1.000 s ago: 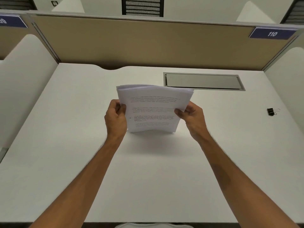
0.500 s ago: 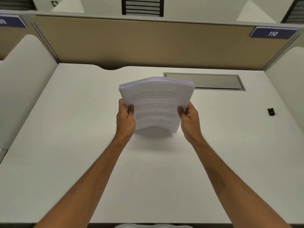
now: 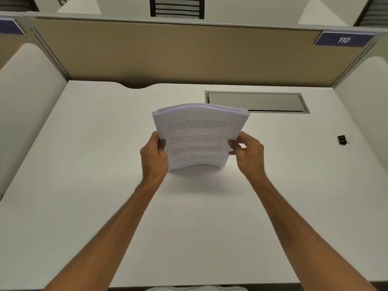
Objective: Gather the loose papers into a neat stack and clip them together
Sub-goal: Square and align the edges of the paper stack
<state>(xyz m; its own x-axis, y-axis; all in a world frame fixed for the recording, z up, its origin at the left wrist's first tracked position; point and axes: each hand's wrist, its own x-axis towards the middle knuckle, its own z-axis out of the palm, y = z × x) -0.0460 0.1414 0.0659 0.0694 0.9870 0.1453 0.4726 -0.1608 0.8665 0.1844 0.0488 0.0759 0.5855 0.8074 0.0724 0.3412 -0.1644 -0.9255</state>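
Observation:
A stack of white printed papers (image 3: pixel 199 135) stands upright on its bottom edge on the white desk (image 3: pixel 189 227), bowed slightly, its top edges a little uneven. My left hand (image 3: pixel 154 156) grips the stack's left side and my right hand (image 3: pixel 247 154) grips its right side, thumbs on the front sheet. A black binder clip (image 3: pixel 343 140) with silver handles lies on the desk far to the right, apart from both hands.
A grey metal cable hatch (image 3: pixel 257 101) is set into the desk just behind the papers. Tan and white partition walls (image 3: pixel 168 53) enclose the desk at the back and on both sides. A blue "110" sign (image 3: pixel 344 39) is at the upper right.
The stack has been raised and set back down on its bottom edge, and its sheets sit more evenly. Both hands shifted slightly along its sides. The binder clip has not moved.

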